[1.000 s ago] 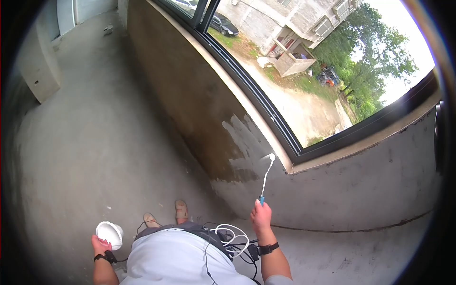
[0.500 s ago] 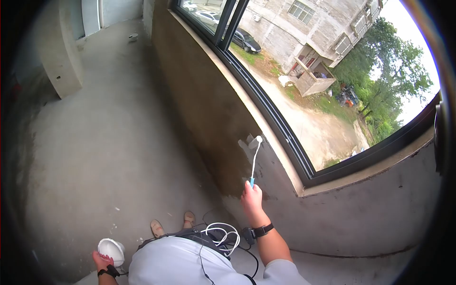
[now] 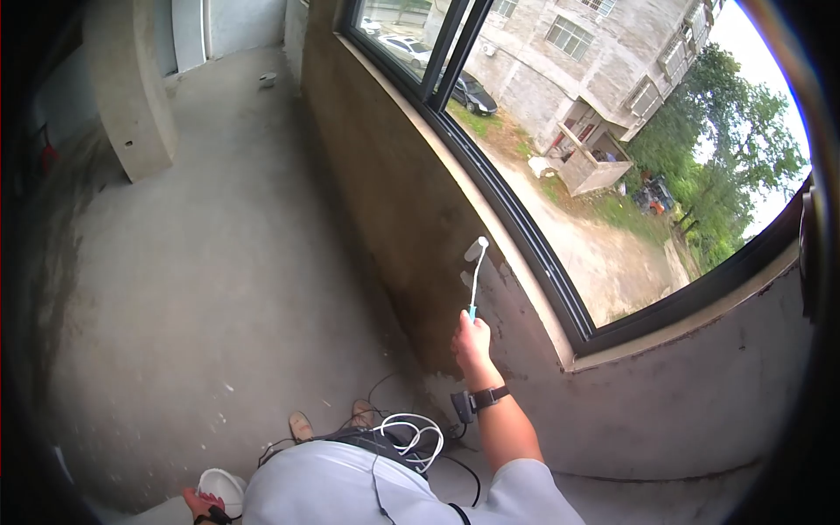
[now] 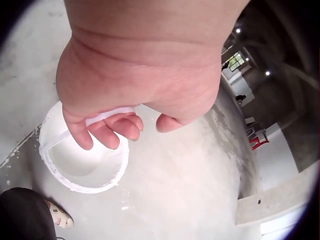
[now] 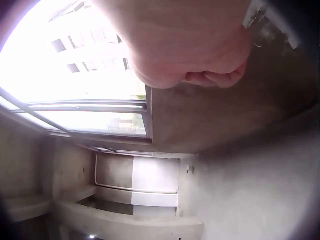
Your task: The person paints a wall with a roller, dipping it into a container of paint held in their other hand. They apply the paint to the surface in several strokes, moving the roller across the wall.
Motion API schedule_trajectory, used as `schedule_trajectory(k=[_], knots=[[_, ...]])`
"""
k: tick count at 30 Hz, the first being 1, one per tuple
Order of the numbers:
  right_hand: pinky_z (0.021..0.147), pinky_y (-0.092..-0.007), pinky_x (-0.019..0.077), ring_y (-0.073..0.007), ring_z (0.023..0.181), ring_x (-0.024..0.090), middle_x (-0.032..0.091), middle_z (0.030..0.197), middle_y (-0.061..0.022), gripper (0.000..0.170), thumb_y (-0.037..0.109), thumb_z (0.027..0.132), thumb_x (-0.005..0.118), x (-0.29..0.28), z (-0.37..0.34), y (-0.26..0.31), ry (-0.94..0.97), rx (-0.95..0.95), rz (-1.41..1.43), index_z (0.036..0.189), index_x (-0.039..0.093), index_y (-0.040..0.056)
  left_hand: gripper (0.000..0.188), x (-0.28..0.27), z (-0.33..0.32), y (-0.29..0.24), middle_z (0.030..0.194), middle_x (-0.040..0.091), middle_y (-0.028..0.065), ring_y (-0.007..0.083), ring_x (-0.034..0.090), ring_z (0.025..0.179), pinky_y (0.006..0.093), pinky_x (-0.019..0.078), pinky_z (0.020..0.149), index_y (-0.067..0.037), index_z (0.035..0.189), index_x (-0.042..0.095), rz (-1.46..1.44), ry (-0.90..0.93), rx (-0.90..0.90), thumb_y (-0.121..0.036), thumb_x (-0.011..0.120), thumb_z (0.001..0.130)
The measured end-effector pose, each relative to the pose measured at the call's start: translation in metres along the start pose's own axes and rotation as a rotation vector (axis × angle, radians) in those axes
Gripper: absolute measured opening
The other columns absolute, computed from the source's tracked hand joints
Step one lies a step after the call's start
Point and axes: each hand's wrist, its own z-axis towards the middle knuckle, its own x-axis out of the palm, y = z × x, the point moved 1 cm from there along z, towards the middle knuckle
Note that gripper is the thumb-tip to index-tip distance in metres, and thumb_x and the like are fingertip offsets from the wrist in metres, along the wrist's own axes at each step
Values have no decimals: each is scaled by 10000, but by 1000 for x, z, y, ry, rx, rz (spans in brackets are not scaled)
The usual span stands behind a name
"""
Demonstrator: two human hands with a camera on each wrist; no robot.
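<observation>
My right hand (image 3: pixel 472 344) grips the blue handle of a small paint roller (image 3: pixel 477 278), whose white head lies against the brown wall (image 3: pixel 411 254) just under the window sill. Fresh pale paint shows around the roller head. In the right wrist view the curled fingers of the right hand (image 5: pixel 200 65) show, and the roller is hidden. Low at the left, my left hand (image 3: pixel 203 506) holds a white bucket (image 3: pixel 220 486). The left wrist view shows the fingers of the left hand (image 4: pixel 107 127) hooked round the handle of the bucket (image 4: pixel 82 186), with white paint inside.
A dark-framed window (image 3: pixel 516 219) runs above the sill (image 3: pixel 490 219). Coiled white cable (image 3: pixel 424 437) hangs at the person's waist. The concrete floor (image 3: pixel 219 289) stretches away to a pillar (image 3: pixel 131 96). A small pale object (image 3: pixel 267 80) lies far off on the floor.
The right hand has moved the roller forward along the wall, away from the window corner, onto browner wall. The left hand and bucket have sunk toward the bottom of the head view.
</observation>
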Motion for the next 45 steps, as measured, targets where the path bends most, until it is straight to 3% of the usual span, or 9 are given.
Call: schedule_trajectory(k=[3,8,12,14,26,35,41,43,45], knots=[[360,-279,277,-104,386,339,360,559,19,282,261,971,548,-9,-14,-6,-23,0,27,789,386,118,405,2,15,-11,758,429,-103,93,436,780,349,364,781,-219,835,395,60,17,-4,-532,568,644],[365,-275,269,-105,386,332,358,557,18,286,261,968,554,-34,-50,-18,-76,-5,67,784,386,120,395,28,41,-29,865,409,-84,99,404,830,352,338,821,-225,826,398,93,100,-8,-524,589,650],[369,-276,261,-107,387,330,358,554,18,302,267,966,555,-59,-80,-32,-165,13,50,765,381,125,400,64,56,-44,803,441,-101,93,440,841,359,363,819,-215,840,415,243,126,-49,-540,571,667],[370,-276,257,-108,387,330,357,552,18,309,270,966,556,-71,-95,-36,-197,12,56,758,377,127,370,84,57,-47,929,404,-83,102,398,852,360,331,822,-225,854,392,237,169,36,-489,582,677],[361,-270,248,-91,385,317,343,545,32,319,274,963,554,-127,-169,-64,-339,37,45,742,380,124,324,178,57,-58,960,371,-44,142,368,901,369,305,862,-220,873,367,418,323,38,-431,563,727],[391,-253,263,-104,433,380,426,592,6,230,222,950,545,-148,-204,-43,-351,211,-81,777,450,104,299,179,50,-46,861,376,-49,137,373,837,378,320,860,-207,832,384,487,339,-34,-416,566,719],[409,-263,401,-124,492,506,523,629,-25,186,167,934,544,-131,-194,-39,-415,247,-121,784,507,64,308,165,50,-32,835,375,-54,131,371,826,367,320,839,-216,818,372,447,255,-52,-423,572,707],[434,-268,444,-121,551,553,551,654,-31,160,135,928,551,-114,-190,-33,-484,297,100,791,527,57,322,155,52,-30,832,379,-55,131,377,832,375,327,841,-205,828,383,466,231,-6,-430,574,699],[430,-261,430,-117,542,538,545,647,-27,154,122,926,552,-119,-173,-36,-434,355,168,786,529,61,325,146,51,-29,834,378,-57,132,381,837,376,329,835,-203,828,382,447,204,-17,-432,573,698]])
